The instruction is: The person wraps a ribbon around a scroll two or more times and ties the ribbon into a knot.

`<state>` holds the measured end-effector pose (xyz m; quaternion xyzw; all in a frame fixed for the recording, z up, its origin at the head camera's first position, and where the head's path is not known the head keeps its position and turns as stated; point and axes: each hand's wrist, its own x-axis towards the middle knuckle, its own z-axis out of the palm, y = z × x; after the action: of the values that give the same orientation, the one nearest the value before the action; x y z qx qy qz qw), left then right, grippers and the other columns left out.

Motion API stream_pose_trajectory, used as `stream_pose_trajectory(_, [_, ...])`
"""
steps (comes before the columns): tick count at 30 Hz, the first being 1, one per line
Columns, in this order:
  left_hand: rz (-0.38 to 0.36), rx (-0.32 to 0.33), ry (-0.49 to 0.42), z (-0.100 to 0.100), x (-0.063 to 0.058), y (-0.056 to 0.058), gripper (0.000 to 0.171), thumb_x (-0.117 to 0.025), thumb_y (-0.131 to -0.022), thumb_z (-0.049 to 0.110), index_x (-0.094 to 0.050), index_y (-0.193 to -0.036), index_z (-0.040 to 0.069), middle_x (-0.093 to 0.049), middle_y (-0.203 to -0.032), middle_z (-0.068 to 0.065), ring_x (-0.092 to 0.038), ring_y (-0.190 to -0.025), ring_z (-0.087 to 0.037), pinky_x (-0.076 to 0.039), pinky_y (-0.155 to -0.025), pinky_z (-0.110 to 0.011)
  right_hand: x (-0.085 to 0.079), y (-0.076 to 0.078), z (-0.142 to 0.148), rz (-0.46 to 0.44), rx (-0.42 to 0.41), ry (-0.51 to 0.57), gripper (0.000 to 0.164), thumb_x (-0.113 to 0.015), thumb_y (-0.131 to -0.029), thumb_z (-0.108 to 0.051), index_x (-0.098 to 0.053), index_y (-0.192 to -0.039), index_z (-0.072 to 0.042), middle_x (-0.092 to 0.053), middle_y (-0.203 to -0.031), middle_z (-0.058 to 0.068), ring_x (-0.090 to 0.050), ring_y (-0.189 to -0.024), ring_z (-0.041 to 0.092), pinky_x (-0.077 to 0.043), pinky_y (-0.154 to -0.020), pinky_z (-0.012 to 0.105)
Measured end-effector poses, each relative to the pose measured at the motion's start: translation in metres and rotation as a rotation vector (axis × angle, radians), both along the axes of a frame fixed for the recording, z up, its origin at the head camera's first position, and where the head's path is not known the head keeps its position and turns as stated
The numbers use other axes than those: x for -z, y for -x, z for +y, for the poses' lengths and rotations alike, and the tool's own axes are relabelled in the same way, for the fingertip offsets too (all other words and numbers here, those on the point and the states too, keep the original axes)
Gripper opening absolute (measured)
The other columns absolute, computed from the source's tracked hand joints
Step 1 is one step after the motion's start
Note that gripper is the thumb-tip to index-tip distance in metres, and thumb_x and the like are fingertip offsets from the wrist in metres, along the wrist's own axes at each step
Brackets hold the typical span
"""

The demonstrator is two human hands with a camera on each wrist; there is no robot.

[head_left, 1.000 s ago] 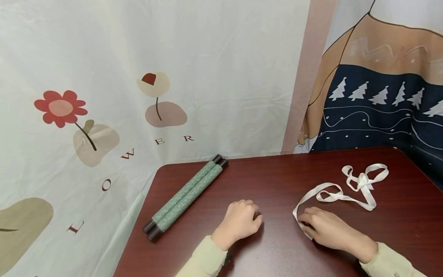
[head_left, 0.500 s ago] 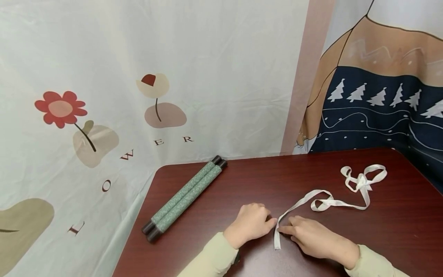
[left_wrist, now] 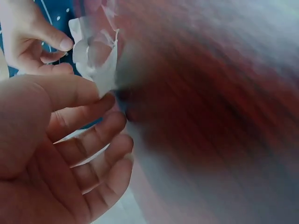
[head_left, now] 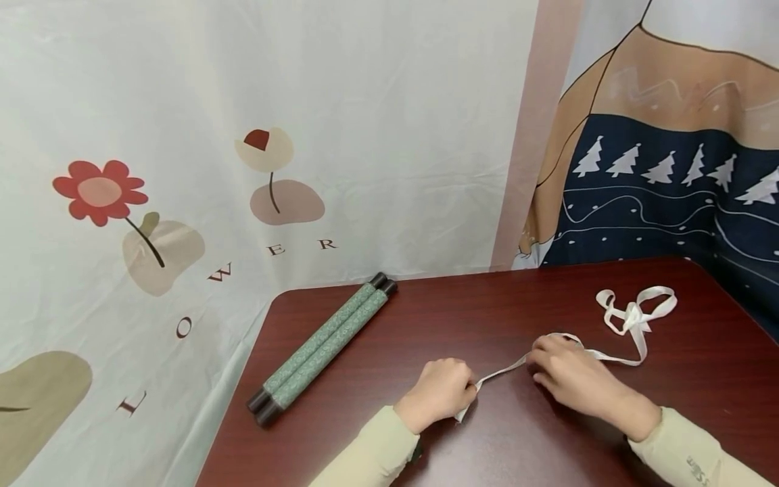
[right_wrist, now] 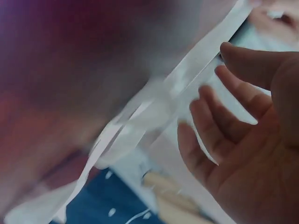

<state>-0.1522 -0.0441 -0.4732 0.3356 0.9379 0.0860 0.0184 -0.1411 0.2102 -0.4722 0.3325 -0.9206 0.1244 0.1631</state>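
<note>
A white ribbon (head_left: 502, 370) stretches between my hands over the dark red table. My left hand (head_left: 437, 393) pinches it near its loose end, which hangs below the fingers. In the left wrist view, the ribbon (left_wrist: 108, 70) comes out between thumb and index finger. My right hand (head_left: 575, 376) is over the ribbon farther along and hides part of it. Its thumb and fingers stand apart in the right wrist view, with the ribbon (right_wrist: 198, 60) running past the fingertips. Beyond the right hand, the rest of the ribbon lies in loose loops around a knot (head_left: 635, 316).
Two green patterned rolls with dark ends, like a rolled scroll (head_left: 325, 348), lie side by side on the left of the table (head_left: 456, 318). A printed curtain (head_left: 395, 135) hangs directly behind the table's far edge.
The right hand brought the ribbon's end leftward to the left hand, which now pinches it. Since then the right hand has moved back right and away along the ribbon.
</note>
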Motion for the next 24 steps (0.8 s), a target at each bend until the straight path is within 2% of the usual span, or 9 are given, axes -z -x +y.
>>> stream_pose_trajectory(3, [-0.125, -0.057, -0.070, -0.008, -0.002, 0.001, 0.029, -0.060, -0.083, 0.022, -0.053, -0.056, 0.029, -0.046, -0.048, 0.014, -0.042, -0.046, -0.003, -0.035, -0.044, -0.023, -0.003, 0.008, 0.016, -0.046, 0.071, -0.032, 0.024, -0.078, -0.071, -0.017, -0.068, -0.092, -0.010, -0.060, -0.091, 0.003, -0.054, -0.086, 0.022, -0.048, -0.067, 0.044])
stream_pose_trajectory(6, [-0.215, -0.108, -0.147, -0.017, -0.002, 0.002, 0.023, -0.060, -0.081, 0.023, -0.054, -0.059, 0.028, -0.047, -0.049, 0.014, -0.044, -0.047, -0.004, -0.036, -0.046, -0.022, -0.004, 0.012, 0.032, -0.145, 0.118, -0.073, 0.026, -0.077, -0.072, -0.024, -0.069, -0.094, -0.011, -0.062, -0.089, 0.000, -0.055, -0.084, 0.021, -0.046, -0.066, 0.045])
stream_pose_trajectory(10, [-0.273, -0.114, -0.224, -0.028, -0.001, 0.007, 0.017, -0.058, -0.079, 0.019, -0.055, -0.064, 0.025, -0.050, -0.056, 0.011, -0.047, -0.053, -0.006, -0.039, -0.051, -0.021, -0.001, 0.015, 0.049, -0.217, 0.096, -0.106, 0.021, -0.081, -0.068, -0.021, -0.068, -0.084, -0.017, -0.056, -0.075, -0.009, -0.052, -0.072, 0.013, -0.043, -0.059, 0.038])
stream_pose_trajectory(13, [-0.318, -0.128, -0.274, -0.039, -0.001, 0.009, 0.015, -0.056, -0.080, 0.015, -0.055, -0.066, 0.021, -0.051, -0.060, 0.009, -0.048, -0.056, -0.007, -0.041, -0.055, -0.021, 0.003, 0.016, 0.058, -0.184, 0.039, -0.093, 0.025, -0.081, -0.064, -0.010, -0.063, -0.074, -0.023, -0.051, -0.069, -0.013, -0.048, -0.065, 0.009, -0.040, -0.054, 0.033])
stream_pose_trajectory(16, [-0.380, -0.161, -0.329, -0.050, -0.002, 0.010, 0.015, -0.056, -0.081, 0.014, -0.055, -0.067, 0.019, -0.050, -0.060, 0.008, -0.047, -0.057, -0.007, -0.040, -0.055, -0.022, 0.005, 0.016, 0.064, -0.153, 0.015, -0.066, 0.032, -0.080, -0.062, -0.003, -0.060, -0.070, -0.027, -0.052, -0.068, -0.014, -0.048, -0.064, 0.007, -0.043, -0.052, 0.031])
stream_pose_trajectory(18, [-0.418, -0.181, -0.364, -0.058, -0.003, 0.010, 0.016, -0.057, -0.081, 0.013, -0.055, -0.066, 0.018, -0.048, -0.059, 0.009, -0.046, -0.055, -0.006, -0.038, -0.052, -0.021, 0.005, 0.015, 0.068, -0.161, 0.027, -0.054, 0.031, -0.080, -0.063, -0.003, -0.062, -0.071, -0.026, -0.055, -0.071, -0.014, -0.051, -0.065, 0.007, -0.046, -0.054, 0.032])
stream_pose_trajectory(24, [-0.503, -0.214, -0.416, -0.082, -0.002, 0.013, 0.017, -0.056, -0.078, 0.008, -0.054, -0.063, 0.016, -0.045, -0.059, 0.008, -0.041, -0.053, -0.005, -0.034, -0.051, -0.020, 0.004, 0.012, 0.078, -0.276, 0.097, -0.039, 0.028, -0.076, -0.068, -0.001, -0.062, -0.076, -0.024, -0.054, -0.072, -0.014, -0.047, -0.064, 0.005, -0.046, -0.054, 0.031])
